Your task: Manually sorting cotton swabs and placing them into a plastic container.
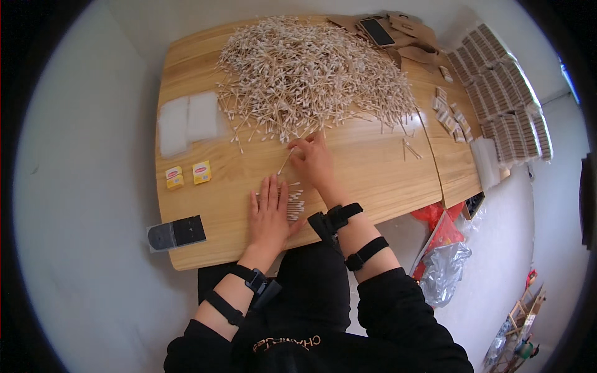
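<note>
My left hand (270, 208) lies flat on the wooden table, fingers stretched out, over a small row of cotton swabs (296, 205). Their white tips stick out between its fingers and thumb; the rest of the row is hidden under the palm. Just beyond it, at the near edge of a big heap of cotton swabs (311, 74), my right hand (313, 160) has thumb and fingers closed on a single cotton swab (285, 163). That swab slants down toward the row, its lower tip close to my left fingertips.
Clear plastic bags (202, 117) and two small yellow boxes (201, 172) are on the left. A black flat case (188, 230) overhangs the table's left edge. A phone (376, 32) rests on a brown bag at the back. Stacked swab packs (500, 87) stand far right.
</note>
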`<state>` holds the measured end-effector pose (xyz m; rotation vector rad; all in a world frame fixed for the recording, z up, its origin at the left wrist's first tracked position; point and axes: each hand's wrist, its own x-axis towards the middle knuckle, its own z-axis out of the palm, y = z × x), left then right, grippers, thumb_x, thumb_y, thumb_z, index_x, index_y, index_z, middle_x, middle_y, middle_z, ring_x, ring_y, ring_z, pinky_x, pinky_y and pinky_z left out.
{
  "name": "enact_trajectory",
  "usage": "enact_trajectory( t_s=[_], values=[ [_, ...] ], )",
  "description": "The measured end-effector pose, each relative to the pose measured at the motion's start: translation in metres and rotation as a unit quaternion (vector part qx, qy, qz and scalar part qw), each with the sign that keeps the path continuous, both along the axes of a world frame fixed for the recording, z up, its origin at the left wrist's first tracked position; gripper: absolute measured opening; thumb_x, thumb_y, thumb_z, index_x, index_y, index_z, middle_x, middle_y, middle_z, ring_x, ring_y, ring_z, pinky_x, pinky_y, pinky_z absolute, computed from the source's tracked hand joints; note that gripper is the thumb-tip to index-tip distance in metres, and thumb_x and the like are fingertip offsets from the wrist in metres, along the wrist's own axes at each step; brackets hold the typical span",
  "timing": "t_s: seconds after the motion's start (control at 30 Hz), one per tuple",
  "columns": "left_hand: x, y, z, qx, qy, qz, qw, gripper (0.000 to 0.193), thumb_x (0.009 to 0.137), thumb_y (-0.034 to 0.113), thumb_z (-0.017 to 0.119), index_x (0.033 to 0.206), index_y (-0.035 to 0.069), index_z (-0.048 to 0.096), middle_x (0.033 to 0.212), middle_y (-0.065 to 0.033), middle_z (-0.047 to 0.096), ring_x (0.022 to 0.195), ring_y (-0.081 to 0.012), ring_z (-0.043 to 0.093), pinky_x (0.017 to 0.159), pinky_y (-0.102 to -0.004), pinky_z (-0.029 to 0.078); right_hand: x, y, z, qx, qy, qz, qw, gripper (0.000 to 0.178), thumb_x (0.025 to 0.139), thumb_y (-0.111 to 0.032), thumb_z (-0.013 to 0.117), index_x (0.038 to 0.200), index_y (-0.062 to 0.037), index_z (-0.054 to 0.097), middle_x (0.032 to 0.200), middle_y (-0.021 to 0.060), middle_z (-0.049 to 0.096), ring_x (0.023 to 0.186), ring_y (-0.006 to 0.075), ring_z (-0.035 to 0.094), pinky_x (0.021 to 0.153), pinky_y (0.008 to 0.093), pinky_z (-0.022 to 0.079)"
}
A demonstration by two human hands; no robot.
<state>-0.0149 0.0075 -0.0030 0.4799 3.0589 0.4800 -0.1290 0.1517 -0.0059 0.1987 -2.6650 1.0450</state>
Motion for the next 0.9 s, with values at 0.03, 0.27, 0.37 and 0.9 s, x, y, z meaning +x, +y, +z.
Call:
enact_trajectory(
  t_s=[0.03,0.27,0.37,0.9],
  values=[
    [0.0,0.001,0.002,0.0,-0.008,-0.003,1.0,0.092,0.077,0.052,0.066,0.145,0.001,0.03,0.154,-0.019,0.019,0.144,-0.0337,0.015,0.114,-0.057,0.012,-0.002,0.003,0.0,-0.004,-0.025,0.017,1.0,0.029,0.072,-0.01,0.07,0.099,-0.0181,0.07,0.098,0.0132,0.053,0.09,0.0303,0.056,0.077,0.0384,0.049],
    [0.006,-0.008,0.022,0.014,-0.047,0.012,0.999,0.114,0.064,0.053,0.078,0.149,0.003,0.02,0.156,-0.0202,0.011,0.145,-0.0337,0.009,0.115,-0.056,0.008,0.041,0.015,-0.009,-0.213,-0.154,0.075,0.962,0.027,0.089,-0.026,0.062,0.107,-0.0063,0.067,0.111,0.0119,0.057,0.106,0.026,0.055,0.09,0.0349,0.045],
    [0.007,-0.028,0.024,0.014,-0.066,0.046,0.997,0.118,0.061,0.051,0.08,0.149,0.003,0.018,0.155,-0.0207,0.01,0.145,-0.0352,0.009,0.115,-0.0545,0.01,0.071,0.006,-0.013,-0.416,-0.125,-0.021,0.901,0.042,0.1,-0.034,0.043,0.119,-0.0003,0.059,0.121,0.0164,0.049,0.113,0.026,0.05,0.096,0.0349,0.041],
    [0.022,-0.029,0.019,0.071,-0.067,-0.012,0.995,0.106,0.065,0.031,0.083,0.146,-0.001,0.022,0.154,-0.0219,0.016,0.144,-0.037,0.012,0.116,-0.0531,0.012,0.103,-0.02,-0.023,-0.554,-0.096,-0.035,0.826,0.063,0.1,-0.049,0.034,0.14,0.0007,0.032,0.141,0.0151,0.039,0.135,0.0257,0.035,0.114,0.0388,0.023]
  ],
)
